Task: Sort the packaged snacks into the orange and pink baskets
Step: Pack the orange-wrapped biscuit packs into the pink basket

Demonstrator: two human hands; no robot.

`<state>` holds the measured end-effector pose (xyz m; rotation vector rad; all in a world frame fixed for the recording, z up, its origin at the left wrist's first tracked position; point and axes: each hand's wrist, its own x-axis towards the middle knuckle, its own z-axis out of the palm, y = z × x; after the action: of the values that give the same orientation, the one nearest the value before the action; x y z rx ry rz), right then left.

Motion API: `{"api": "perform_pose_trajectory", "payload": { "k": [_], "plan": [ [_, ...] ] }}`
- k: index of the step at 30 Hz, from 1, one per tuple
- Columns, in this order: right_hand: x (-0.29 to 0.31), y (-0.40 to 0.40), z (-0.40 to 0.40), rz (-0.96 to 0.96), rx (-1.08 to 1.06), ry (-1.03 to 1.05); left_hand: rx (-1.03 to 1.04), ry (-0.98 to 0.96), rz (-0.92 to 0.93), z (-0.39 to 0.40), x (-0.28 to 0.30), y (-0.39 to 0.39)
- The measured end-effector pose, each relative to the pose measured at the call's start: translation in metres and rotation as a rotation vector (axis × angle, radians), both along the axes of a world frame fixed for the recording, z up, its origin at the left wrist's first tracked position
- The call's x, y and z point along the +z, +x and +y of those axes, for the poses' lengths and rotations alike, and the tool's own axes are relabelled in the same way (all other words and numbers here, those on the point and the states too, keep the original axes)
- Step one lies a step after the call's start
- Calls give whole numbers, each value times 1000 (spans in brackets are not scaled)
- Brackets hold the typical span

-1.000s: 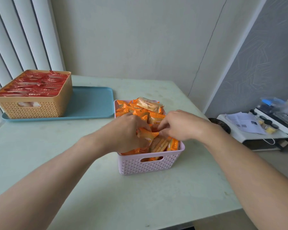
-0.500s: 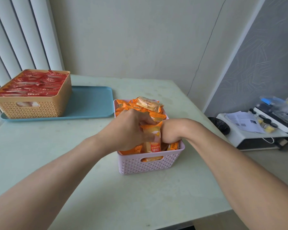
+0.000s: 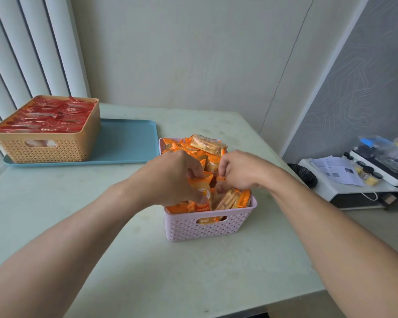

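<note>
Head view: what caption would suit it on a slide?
Both hands, left and right, tuck orange packets into the pink basket.

Right hand (image 3: pixel 237 172) fingertips perhaps hidden

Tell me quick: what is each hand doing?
Left hand: grips an orange snack pack.
Right hand: fingers curled in the pink basket; grasp unclear.

pink perforated plastic basket (image 3: pixel 207 228), matt | orange snack packets (image 3: pixel 202 191), shiny foil-ish wrap | pale green table (image 3: pixel 170 283), smooth, slightly scuffed
</note>
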<state>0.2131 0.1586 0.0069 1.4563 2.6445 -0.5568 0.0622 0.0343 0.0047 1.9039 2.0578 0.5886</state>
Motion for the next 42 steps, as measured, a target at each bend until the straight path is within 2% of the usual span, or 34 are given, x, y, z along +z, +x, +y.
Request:
{"api": "perform_pose_trajectory", "payload": {
  "k": [2, 6, 12, 14, 16, 19, 21, 23, 25, 28, 31, 33, 36, 38, 42],
  "plan": [
    [5, 4, 5, 112, -47, 96, 5, -10, -22, 0, 1, -2],
    [13, 9, 10, 298, -42, 303, 20, 17, 72, -2, -1, 5],
    [16, 25, 8, 446, 48, 270, -28, 62, 413, 4, -22, 15],
    [23, 31, 5, 537, 99, 264, -87, -2, 406, 7, -25, 10],
    [31, 36, 0, 623, 153, 273, -116, -61, 190, 5, -16, 1],
    [38, 40, -14, 893, 224, 336, -20, 66, -336, 3, 5, -10],
    [34, 39, -27, 1032, 338, 455, 11, 36, -651, 3, 13, -14],
    [24, 34, -37, 994, 485, 600, -45, 25, -986, 5, 15, -11],
    [15, 29, -42, 887, 598, 611, -37, 157, -1139, 5, 15, -8],
    [10, 30, -39, 911, 608, 495, 8, 336, -1028, 7, 13, -11],
    [19, 29, -37, 1081, 376, 382, -77, 345, -878, 7, 10, -14],
    [30, 28, -34, 983, 286, 266, -161, 298, -812, 7, 7, -11],
    [39, 29, -22, 727, 321, 157, -219, 293, -607, 10, 0, -8],
    [39, 31, -12, 751, 265, 116, -151, 284, -484, 13, -5, -10],
    [21, 33, 8, 735, 63, 181, -54, 154, -261, 15, -12, -11]
  ]
}}
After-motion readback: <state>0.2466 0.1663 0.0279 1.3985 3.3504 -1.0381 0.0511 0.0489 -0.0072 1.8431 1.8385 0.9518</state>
